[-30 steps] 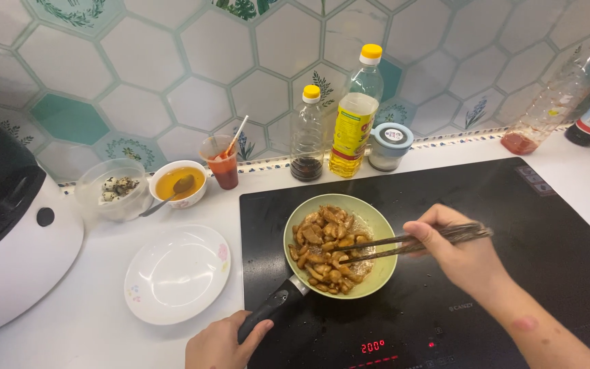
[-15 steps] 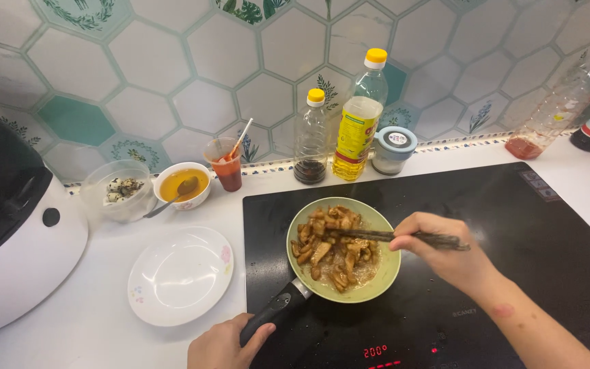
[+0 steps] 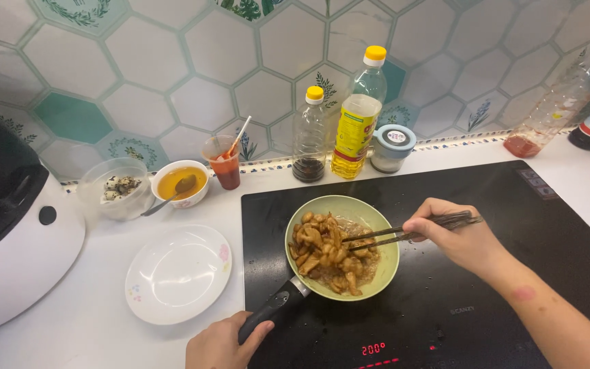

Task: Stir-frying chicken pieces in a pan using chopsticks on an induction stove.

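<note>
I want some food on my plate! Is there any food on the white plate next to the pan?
No, the white plate is bare; the food is all in the green pan.

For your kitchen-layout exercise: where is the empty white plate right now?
In the head view, the white plate lies on the counter left of the green pan, in front of the sauce bowl.

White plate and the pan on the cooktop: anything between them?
Nothing stands there. In the head view, between the white plate and the green pan lie only bare white counter and the black cooktop's left edge.
</note>
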